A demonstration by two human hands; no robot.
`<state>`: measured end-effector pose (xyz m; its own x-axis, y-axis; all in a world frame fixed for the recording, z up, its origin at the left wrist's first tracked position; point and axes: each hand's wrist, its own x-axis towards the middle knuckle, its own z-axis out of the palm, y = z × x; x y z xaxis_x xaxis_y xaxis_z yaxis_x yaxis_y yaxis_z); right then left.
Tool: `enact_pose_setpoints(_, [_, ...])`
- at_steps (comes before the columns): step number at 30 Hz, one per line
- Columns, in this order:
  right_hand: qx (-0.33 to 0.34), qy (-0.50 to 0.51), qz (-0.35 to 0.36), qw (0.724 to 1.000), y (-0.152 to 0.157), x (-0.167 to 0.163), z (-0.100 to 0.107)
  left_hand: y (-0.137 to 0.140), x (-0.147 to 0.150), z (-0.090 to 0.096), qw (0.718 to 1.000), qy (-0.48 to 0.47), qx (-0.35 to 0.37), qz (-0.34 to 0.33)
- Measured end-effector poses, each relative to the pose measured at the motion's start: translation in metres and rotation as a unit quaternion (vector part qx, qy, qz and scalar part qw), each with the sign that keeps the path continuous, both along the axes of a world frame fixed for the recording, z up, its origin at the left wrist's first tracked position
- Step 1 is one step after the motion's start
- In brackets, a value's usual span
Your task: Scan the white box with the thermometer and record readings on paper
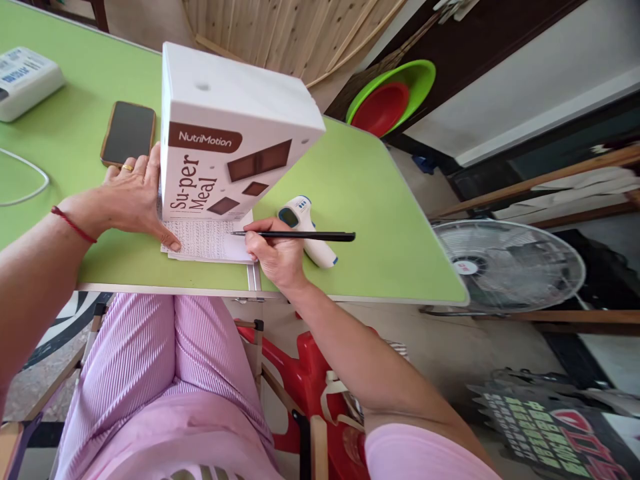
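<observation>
In my right hand [277, 257] is a black pen [315, 235], its tip at the right part of a handwritten paper sheet [207, 240]. Dense lines of small writing cover much of that sheet, which lies on others near the table's front edge. My left hand [135, 183] rests with fingers spread, the thumb on the sheet's left edge and the other fingers beside a white box [240, 87]. The box bears "NutriMotion" and "Su-per Meal" with brown bars, and hides the far part of the papers. Just behind my right hand lies a white infrared thermometer [315, 243].
A smartphone [129, 132] lies on the green table [370, 193], beyond my left fingers. Farther left are a white device [27, 80] and a white cable [37, 170]. A fan [505, 267] and nested basins [417, 83] stand off the right side; a red stool [305, 373] is below.
</observation>
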<state>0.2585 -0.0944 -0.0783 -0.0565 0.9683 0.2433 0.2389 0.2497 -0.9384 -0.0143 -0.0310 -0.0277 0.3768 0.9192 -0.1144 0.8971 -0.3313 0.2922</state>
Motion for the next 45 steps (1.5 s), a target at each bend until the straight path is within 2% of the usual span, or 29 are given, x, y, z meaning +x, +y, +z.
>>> enact_pose_setpoints(4, [0.046, -0.043, -0.022, 0.998, -0.002, -0.003, 0.003, 0.003, -0.004, -0.003, 1.0, -0.001, 0.002, -0.007])
enact_pose_setpoints(8, [0.05, -0.065, -0.043, 0.996, 0.0, -0.004, 0.005, 0.005, -0.007, -0.007, 1.0, -0.004, 0.01, -0.02])
enact_pose_setpoints(15, [0.079, -0.09, -0.017, 0.993, 0.001, -0.002, 0.003, 0.006, -0.009, -0.01, 0.999, -0.007, 0.014, -0.028])
enact_pose_setpoints(22, [0.067, -0.108, -0.027, 0.991, 0.0, -0.004, 0.004, 0.003, -0.004, -0.007, 0.999, -0.026, 0.016, -0.037])
enact_pose_setpoints(32, [0.052, -0.099, -0.016, 0.994, 0.0, -0.003, 0.006, -0.005, 0.006, 0.007, 1.0, 0.004, -0.008, 0.003])
enact_pose_setpoints(40, [0.047, -0.071, -0.01, 0.996, 0.0, -0.003, 0.005, -0.002, 0.0, 0.001, 1.0, -0.018, -0.005, -0.003])
enact_pose_setpoints(45, [0.058, -0.075, -0.039, 0.995, 0.0, -0.004, 0.005, -0.002, 0.0, 0.0, 0.999, -0.029, 0.006, -0.011])
